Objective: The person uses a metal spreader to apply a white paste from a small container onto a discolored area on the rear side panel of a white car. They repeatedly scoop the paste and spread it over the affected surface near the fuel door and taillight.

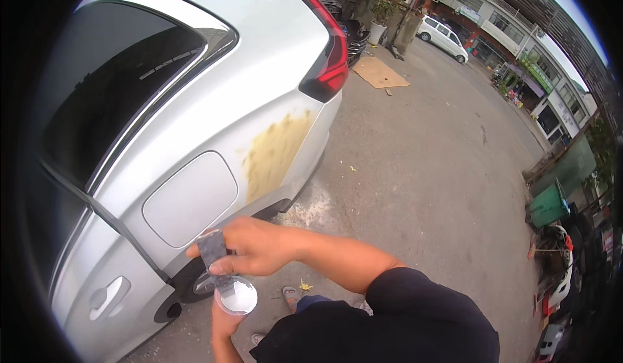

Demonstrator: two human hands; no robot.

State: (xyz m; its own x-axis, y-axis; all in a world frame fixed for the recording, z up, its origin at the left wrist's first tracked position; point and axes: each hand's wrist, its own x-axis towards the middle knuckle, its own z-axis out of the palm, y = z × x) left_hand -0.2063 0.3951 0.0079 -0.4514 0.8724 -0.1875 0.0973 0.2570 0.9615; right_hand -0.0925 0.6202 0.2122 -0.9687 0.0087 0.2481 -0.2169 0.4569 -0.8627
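A silver-white car [162,123] stands to the left, with a beige, mottled patch [276,155] on its rear panel, between the fuel flap [189,197] and the red tail light [331,71]. Below the flap, my right hand [243,249] grips a flat, dark grey, mottled rectangular piece [211,253], its lower end over or in a clear cup. Under it my left hand [225,316] holds that cup [241,297], which has white material inside. Whether the flat piece touches the white material I cannot tell.
Pavement [415,155] stretches rightward, with a cardboard sheet [379,72] beyond the car. A green bin [547,204] and a scooter [555,272] line the right side. A white van [442,38] stands on the street. The car's rear wheel [191,282] is beside my feet.
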